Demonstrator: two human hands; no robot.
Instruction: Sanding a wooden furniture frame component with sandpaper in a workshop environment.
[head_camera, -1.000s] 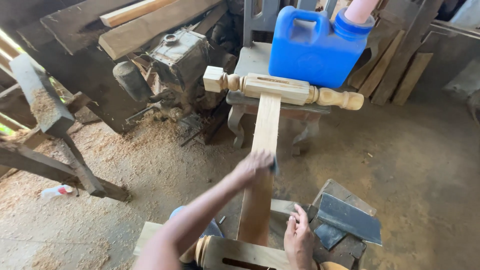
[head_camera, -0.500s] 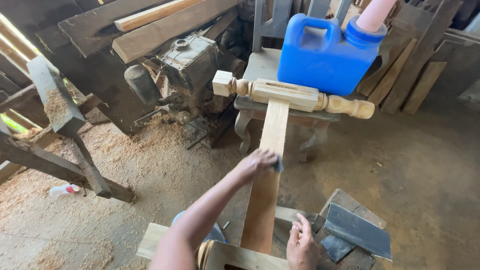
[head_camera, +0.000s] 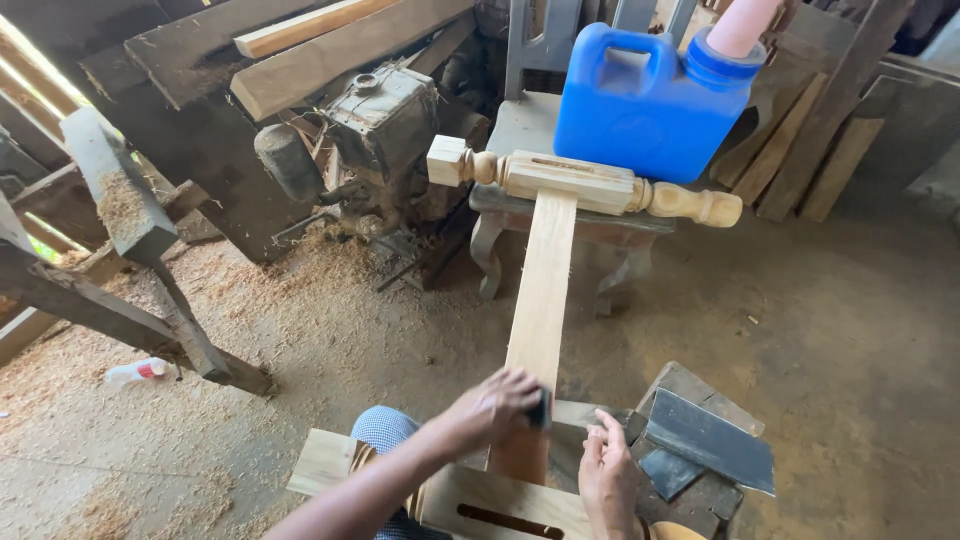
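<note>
A long pale wooden board runs from a turned wooden leg at the far end down to a second wooden piece with a slot near me. My left hand presses a small dark sanding piece onto the board's near end. My right hand rests beside the board on the right, fingers spread on the wood, holding nothing.
A blue plastic jug stands on a grey stool behind the turned leg. An old engine and stacked planks lie at the left. Dark wood blocks sit at the right. Sawdust covers the floor.
My left hand has slid down the board towards me with the sanding piece. The camera has tipped slightly, so the far end appears lower in the view.
</note>
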